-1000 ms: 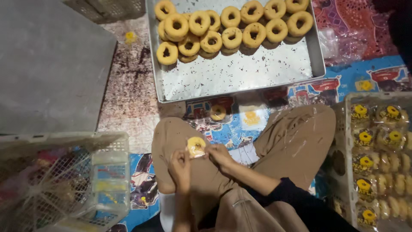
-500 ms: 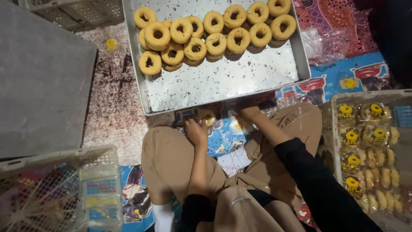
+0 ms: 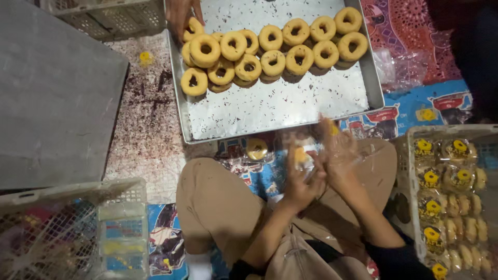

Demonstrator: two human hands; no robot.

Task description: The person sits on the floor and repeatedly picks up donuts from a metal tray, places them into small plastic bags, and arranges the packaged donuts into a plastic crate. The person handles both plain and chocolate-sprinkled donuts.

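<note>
The fingers [image 3: 311, 171] of both hands meet above the lap, curled around a clear bag [image 3: 303, 155] with something yellow in it; motion blurs them, so the exact grip cannot be told. The left hand [image 3: 301, 184] pinches the bag from below, and the right hand [image 3: 337, 155] closes over its top with film trailing (a doughnut seems to be inside, but that is a judgement).

Judging by how things lie, the packing is partway: the crate [image 3: 415, 207] at the right holds many bagged doughnuts [image 3: 433, 179], while the tray [image 3: 270, 111] ahead still carries about seventeen bare doughnuts [image 3: 272, 62]. One loose doughnut [image 3: 256, 149] lies just below the tray. Another person's hand [image 3: 181, 15] touches the tray's far corner.

The person sits on a printed mat [image 3: 420, 106] over speckled floor [image 3: 145, 135], with a grey slab [image 3: 52, 98] and a mesh basket [image 3: 67, 228] at the left.
</note>
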